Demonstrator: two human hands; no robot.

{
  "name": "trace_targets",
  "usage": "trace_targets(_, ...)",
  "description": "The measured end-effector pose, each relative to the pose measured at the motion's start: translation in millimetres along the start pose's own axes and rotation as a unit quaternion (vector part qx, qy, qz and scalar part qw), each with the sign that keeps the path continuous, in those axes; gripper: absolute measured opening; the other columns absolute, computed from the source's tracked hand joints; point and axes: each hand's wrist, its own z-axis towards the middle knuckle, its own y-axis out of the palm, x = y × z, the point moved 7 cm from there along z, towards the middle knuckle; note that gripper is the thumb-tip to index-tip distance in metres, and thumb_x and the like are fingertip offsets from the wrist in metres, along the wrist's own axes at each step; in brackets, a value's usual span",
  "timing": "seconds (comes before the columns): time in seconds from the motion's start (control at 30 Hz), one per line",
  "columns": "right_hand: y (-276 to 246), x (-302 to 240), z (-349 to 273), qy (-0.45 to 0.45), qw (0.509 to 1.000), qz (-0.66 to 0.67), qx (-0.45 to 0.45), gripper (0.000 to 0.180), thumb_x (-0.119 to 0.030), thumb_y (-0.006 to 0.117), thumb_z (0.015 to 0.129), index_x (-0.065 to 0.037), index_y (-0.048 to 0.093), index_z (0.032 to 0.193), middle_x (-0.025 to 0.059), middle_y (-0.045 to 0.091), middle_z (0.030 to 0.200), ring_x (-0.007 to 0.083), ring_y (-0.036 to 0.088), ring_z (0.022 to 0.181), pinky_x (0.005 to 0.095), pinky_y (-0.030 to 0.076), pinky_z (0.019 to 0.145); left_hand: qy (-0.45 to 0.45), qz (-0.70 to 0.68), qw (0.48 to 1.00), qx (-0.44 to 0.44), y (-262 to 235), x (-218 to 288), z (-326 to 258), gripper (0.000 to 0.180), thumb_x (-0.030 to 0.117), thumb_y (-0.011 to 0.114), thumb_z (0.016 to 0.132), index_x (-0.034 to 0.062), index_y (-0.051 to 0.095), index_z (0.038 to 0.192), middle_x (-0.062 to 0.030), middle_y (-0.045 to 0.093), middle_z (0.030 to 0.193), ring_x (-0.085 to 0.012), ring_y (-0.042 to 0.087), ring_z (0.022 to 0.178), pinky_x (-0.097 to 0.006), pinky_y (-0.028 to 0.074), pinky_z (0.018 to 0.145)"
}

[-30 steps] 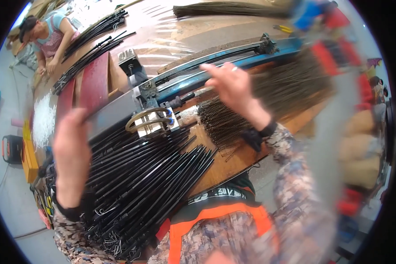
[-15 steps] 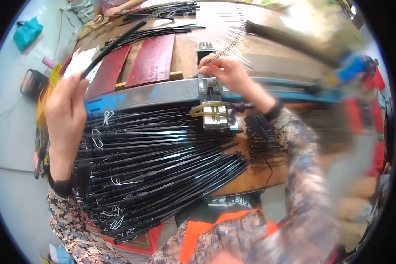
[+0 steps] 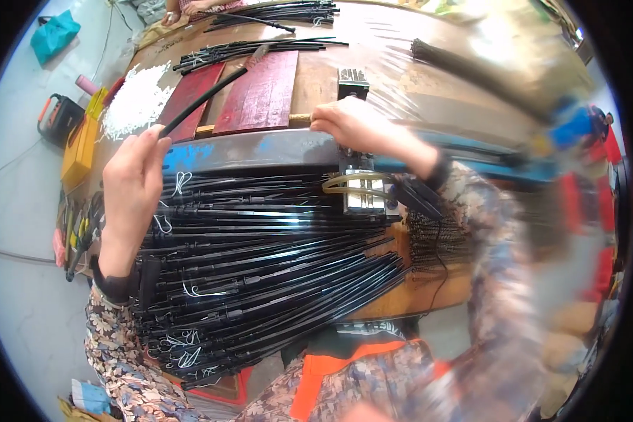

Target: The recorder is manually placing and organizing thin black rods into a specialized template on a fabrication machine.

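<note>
left hand (image 3: 135,169) clamped on black rod (image 3: 205,101); right hand (image 3: 355,126) near metal block with hoses (image 3: 364,195), can't tell if gripping; more rods (image 3: 281,261) fanned along desk's (image 3: 381,304) near edge.

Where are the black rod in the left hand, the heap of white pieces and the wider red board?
Black rod (image 3: 204,100), head view: middle of its shaft.
White heap (image 3: 136,102), head view: its middle.
Wider red board (image 3: 260,100), head view: its flat top.

The black rod (image 3: 202,103) in the left hand (image 3: 132,176) has dipped — the coil above the right hand (image 3: 355,125) has gone, perhaps blurred.
</note>
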Motion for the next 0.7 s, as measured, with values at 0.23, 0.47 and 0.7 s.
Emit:
trace_targets(0.23, -58, 99, -146, -0.037, 0.942, -0.206, 0.263, 0.016, 0.003, 0.061, 0.078, -0.011, 0.066, 0.083, 0.0049, 0.065, 0.074, 0.0252, 0.065, 0.079, 0.0374, 0.042, 0.087, -0.025, 0.046, 0.996, -0.074, 32, -23, 4, 0.018, 0.019, 0.064, 0.093, 0.0072, 0.069, 0.106, -0.0154, 0.060, 0.078, -0.0341, 0.061, 0.070, -0.041, 0.047, 0.061)
trace_targets(0.47, -104, 179, -256, 0.123, 0.936, -0.236, 0.232, 0.004, -0.007, 0.062, 0.085, -0.004, 0.064, 0.085, 0.0139, 0.067, 0.086, 0.0339, 0.061, 0.088, 0.0431, 0.045, 0.084, 0.138, -0.122, 0.967, -0.174, 188, 81, 46, 0.016, 0.014, 0.061, 0.086, 0.0132, 0.066, 0.102, -0.0131, 0.063, 0.079, -0.0334, 0.067, 0.077, -0.045, 0.054, 0.064)
trace_targets(0.7, -65, 228, -268, 0.134, 0.944, -0.178, 0.245, 0.008, -0.008, 0.061, 0.091, -0.002, 0.065, 0.094, 0.0153, 0.065, 0.092, 0.0332, 0.061, 0.091, 0.0422, 0.047, 0.083, 0.083, -0.083, 0.974, -0.191, 216, 64, 30, 0.022, 0.025, 0.061, 0.092, 0.0052, 0.065, 0.086, -0.0171, 0.065, 0.078, -0.0365, 0.066, 0.074, -0.047, 0.054, 0.066)
